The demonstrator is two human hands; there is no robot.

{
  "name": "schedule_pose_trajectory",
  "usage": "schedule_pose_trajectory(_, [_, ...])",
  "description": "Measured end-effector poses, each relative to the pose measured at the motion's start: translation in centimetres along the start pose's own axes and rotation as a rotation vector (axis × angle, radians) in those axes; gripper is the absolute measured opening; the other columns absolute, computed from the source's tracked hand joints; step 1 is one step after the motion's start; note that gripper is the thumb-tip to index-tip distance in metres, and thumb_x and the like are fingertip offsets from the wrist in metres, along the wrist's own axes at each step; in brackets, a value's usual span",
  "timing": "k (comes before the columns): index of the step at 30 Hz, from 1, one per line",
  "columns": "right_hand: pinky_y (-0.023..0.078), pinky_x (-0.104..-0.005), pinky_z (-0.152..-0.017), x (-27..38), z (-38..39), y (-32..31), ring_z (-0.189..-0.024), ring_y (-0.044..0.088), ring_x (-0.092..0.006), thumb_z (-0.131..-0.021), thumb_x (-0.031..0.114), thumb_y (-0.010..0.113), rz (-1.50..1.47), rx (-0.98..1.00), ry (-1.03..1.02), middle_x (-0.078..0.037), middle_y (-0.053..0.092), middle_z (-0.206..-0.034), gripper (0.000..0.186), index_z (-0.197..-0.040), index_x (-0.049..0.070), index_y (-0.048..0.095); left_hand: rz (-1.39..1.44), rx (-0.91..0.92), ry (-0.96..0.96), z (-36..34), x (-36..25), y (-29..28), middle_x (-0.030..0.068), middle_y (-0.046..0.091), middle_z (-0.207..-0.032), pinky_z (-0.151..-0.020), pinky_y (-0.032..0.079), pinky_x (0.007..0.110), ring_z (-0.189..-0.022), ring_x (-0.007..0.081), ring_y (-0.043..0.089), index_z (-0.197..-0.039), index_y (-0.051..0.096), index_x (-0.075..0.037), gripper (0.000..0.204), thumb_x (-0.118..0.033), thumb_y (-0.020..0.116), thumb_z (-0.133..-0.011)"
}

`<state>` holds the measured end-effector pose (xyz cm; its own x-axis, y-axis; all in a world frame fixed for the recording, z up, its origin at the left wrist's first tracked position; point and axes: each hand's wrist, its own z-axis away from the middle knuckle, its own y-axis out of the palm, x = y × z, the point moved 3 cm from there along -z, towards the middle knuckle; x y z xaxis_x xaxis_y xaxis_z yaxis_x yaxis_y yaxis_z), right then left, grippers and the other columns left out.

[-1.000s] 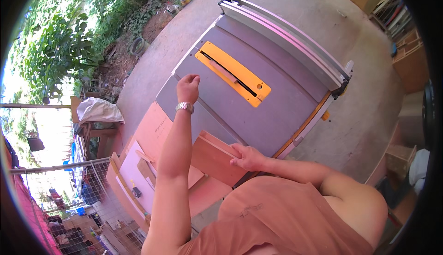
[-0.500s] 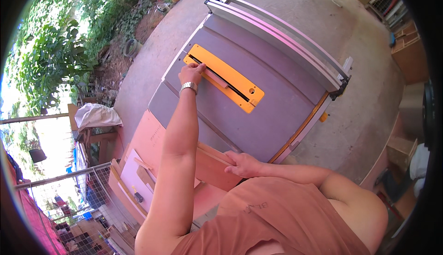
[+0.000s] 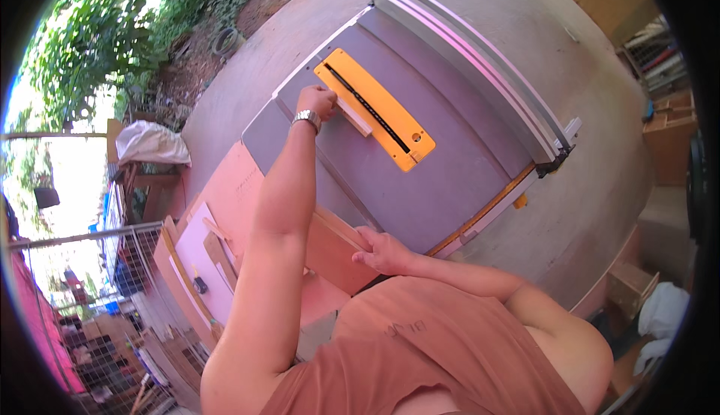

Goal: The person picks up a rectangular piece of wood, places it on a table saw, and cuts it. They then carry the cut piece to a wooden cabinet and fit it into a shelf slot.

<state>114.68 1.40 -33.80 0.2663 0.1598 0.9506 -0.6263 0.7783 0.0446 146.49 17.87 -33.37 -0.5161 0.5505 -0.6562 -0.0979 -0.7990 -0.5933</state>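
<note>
My left hand (image 3: 317, 102), a watch on its wrist, is closed on one end of a small wooden strip (image 3: 355, 119). The strip lies beside the yellow throat plate (image 3: 397, 121) of a table saw, partly over its near edge. In that plate a long dark slot (image 3: 367, 109) shows along its full length. Close to my body, my right hand (image 3: 382, 252) is closed round the upper edge of a reddish-brown wooden board (image 3: 341, 254). That board stands on edge by the near side of the saw table (image 3: 427, 197); its lower part is hidden by my arm and shirt.
A metal rip fence (image 3: 480, 66) spans the far side of the saw table. At the left, a pinkish panel (image 3: 234, 178) carries wood offcuts (image 3: 219, 257) and a small black-and-yellow tool (image 3: 199, 284). A wire-mesh fence (image 3: 97, 254) and a white sack (image 3: 152, 143) stand beyond.
My left hand has drawn the wooden strip leftward off the slot, uncovering it. My right hand keeps its grip on the board. The whole view has shifted slightly.
</note>
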Motion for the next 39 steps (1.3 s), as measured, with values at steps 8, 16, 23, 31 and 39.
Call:
schedule_pose_trajectory(8, [0.053, -0.0396, -0.088, -1.6, -0.5, 0.9, -0.103, 0.07, -0.0333, -0.092, 0.022, 0.07, -0.122, -0.045, -0.036, -0.02, 0.071, -0.107, 0.046, -0.132, 0.007, 0.052, 0.367, -0.283, 0.161, 5.6, 3.7, -15.6, 0.0088, 0.071, -0.077, -0.049, 0.056, 0.032, -0.059, 0.0196, 0.071, -0.095, 0.062, -0.006, 0.012, -0.014, 0.061, -0.086])
schedule_pose_trajectory(16, [0.048, -0.03, -0.099, -2.5, -0.7, 1.1, -0.113, 0.059, -0.0157, -0.091, 0.002, 0.067, -0.317, 0.016, -0.148, -0.008, 0.063, -0.126, 0.052, -0.14, 0.001, 0.048, -0.025, -0.409, 0.024, 19.6, 18.4, -30.6, 0.0052, 0.062, -0.063, -0.041, 0.044, 0.028, -0.05, 0.0141, 0.061, -0.081, 0.06, -0.005, 0.01, -0.014, 0.062, -0.083])
schedule_pose_trajectory(23, [0.047, -0.0316, -0.104, -2.5, -0.8, 1.0, -0.12, 0.057, -0.0156, -0.092, 0.013, 0.074, -0.417, 0.067, -0.216, -0.007, 0.06, -0.132, 0.068, -0.148, 0.002, 0.037, -0.219, -0.368, -0.187, 30.8, 30.0, -29.9, 0.012, 0.065, -0.067, -0.047, 0.048, 0.036, -0.051, 0.0223, 0.063, -0.087, 0.063, -0.003, 0.015, -0.016, 0.061, -0.079])
schedule_pose_trajectory(31, [0.046, -0.0323, -0.104, -2.3, -0.7, 0.9, -0.122, 0.057, -0.0165, -0.09, 0.02, 0.077, -0.336, 0.037, -0.246, -0.007, 0.059, -0.134, 0.071, -0.147, 0.002, 0.041, -0.393, -0.495, -0.493, 38.2, 39.9, -23.3, 0.0233, 0.072, -0.102, -0.086, 0.055, 0.048, -0.099, 0.0376, 0.07, -0.103, 0.071, -0.003, 0.03, -0.02, 0.06, -0.08])
schedule_pose_trajectory(39, [0.048, -0.0346, -0.103, -0.9, 1.0, 1.7, -0.121, 0.059, -0.02, -0.092, 0.015, 0.073, -0.372, -0.079, -0.186, -0.01, 0.059, -0.134, 0.066, -0.147, 0.002, 0.039, -0.09, -0.764, -0.251, 40.6, 42.5, -18.4, 0.0209, 0.073, -0.092, -0.081, 0.055, 0.044, -0.089, 0.0335, 0.071, -0.101, 0.071, -0.003, 0.035, -0.034, 0.068, -0.087])
